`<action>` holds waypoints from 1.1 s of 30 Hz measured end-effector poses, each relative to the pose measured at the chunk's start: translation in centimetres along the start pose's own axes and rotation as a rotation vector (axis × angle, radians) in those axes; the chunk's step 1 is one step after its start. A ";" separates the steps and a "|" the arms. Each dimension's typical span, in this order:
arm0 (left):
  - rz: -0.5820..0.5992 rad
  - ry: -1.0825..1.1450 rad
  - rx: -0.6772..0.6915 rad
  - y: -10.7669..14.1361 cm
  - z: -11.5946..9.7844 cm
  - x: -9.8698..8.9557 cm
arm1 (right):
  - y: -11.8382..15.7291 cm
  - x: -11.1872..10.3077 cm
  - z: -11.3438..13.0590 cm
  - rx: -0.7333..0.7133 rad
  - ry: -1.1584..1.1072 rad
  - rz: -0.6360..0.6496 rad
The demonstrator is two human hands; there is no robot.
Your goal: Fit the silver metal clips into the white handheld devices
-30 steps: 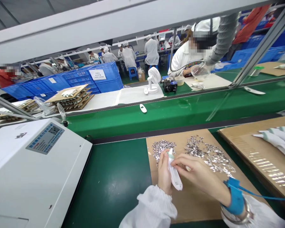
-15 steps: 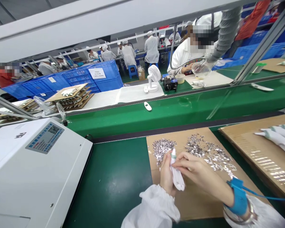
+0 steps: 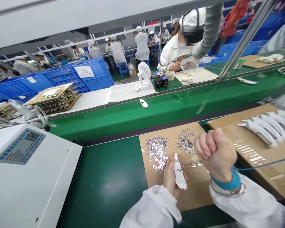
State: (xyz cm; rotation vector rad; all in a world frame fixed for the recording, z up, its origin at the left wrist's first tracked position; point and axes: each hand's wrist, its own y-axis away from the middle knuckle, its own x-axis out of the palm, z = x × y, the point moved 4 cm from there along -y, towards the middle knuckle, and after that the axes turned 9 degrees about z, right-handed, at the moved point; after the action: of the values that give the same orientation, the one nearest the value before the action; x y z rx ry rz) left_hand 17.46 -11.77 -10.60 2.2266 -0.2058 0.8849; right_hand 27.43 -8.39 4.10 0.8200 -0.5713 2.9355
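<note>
Our left hand (image 3: 171, 179) pinches a slim white device (image 3: 179, 175) between thumb and fingers, holding it nearly upright with its pale green tip toward 12 o'clock. Our right hand (image 3: 215, 153) is curled into a tight fist just beside it, at about 2 o'clock. A small pale stub (image 3: 195, 159) pokes from the fist toward the device, but we cannot tell what it is or whether it touches. A blue wrist strap (image 3: 225, 182) and a metal bracelet (image 3: 226, 192) circle that wrist, and a thin blue cord (image 3: 263, 166) runs from the strap toward 3 o'clock.

Both hands are over a cardboard sheet (image 3: 192, 193) on the green bench (image 3: 104, 177). Two heaps of silver metal flakes lie on it, the larger (image 3: 156, 152) at our 11 o'clock and the smaller (image 3: 185, 141) near 12 o'clock. At 2 o'clock, a cardboard tray (image 3: 249, 142) carries a row of white devices (image 3: 263, 126) lying side by side, tips pointing toward 9 o'clock. A white machine with a blue keypad (image 3: 26, 164) fills the bench at 9 o'clock.

Beyond a green conveyor belt (image 3: 133, 118), which carries one small white device (image 3: 143, 103) at 12 o'clock, a co-worker (image 3: 173, 52) sits at 1 o'clock under a grey ducting hose (image 3: 211, 28). A white desk fan (image 3: 143, 74) stands at 12 o'clock, and blue crates (image 3: 78, 77) are stacked at 11 o'clock.
</note>
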 end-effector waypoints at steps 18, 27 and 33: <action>-0.016 0.070 0.022 -0.6 0.0 -0.3 | 0.2 1.3 -1.7 -0.006 0.079 0.158; -0.041 0.095 -0.034 -0.3 -0.4 0.1 | -0.2 2.2 -1.2 -0.034 0.042 0.162; -0.010 0.096 -0.008 -0.6 0.0 -0.2 | -0.1 2.4 -1.5 -0.065 0.081 0.187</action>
State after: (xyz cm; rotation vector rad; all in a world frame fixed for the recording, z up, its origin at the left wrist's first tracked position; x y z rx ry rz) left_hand 17.56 -11.33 -11.08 2.1697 -0.1535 0.9811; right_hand 24.70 -7.92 4.17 0.6723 -0.7721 3.0802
